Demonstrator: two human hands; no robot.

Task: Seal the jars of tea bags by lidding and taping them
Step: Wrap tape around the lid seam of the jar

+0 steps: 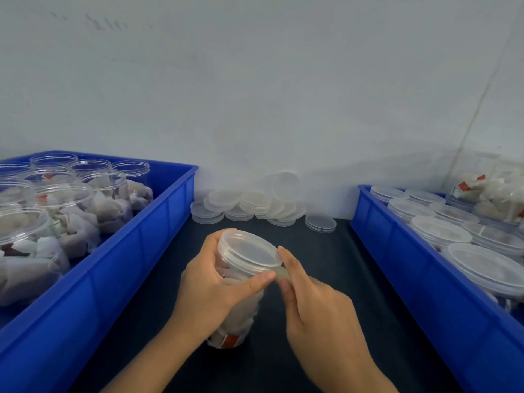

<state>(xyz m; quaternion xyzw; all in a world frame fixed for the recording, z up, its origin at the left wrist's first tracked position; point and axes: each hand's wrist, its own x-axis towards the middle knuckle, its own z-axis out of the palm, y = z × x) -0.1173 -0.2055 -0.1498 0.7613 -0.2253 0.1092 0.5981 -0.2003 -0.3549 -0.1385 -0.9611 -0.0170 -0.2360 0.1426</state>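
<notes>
A: Where's the jar (241, 293) rn?

B: Centre of dark mat (340, 279), base down, tilted toward right side. Lid (249, 252) already on.

A: Grip?

B: Left hand (209, 287) wrapped round jar body, thumb along lid seam; prob. pinning tape start. Right hand (314, 304) pinching clear tape strip (280, 272) just beside that thumb, fingers curled on it.

A: Why tilted?

B: Likely to turn seam toward taping hand.

A: Rest of bench?

B: Left blue crate (158, 222) w/ unlidded jars (93, 194) of tea bags; right blue crate (397, 251) w/ lidded jars (442, 231). Spare lids (255, 204) heaped by wall, within reach.
</notes>
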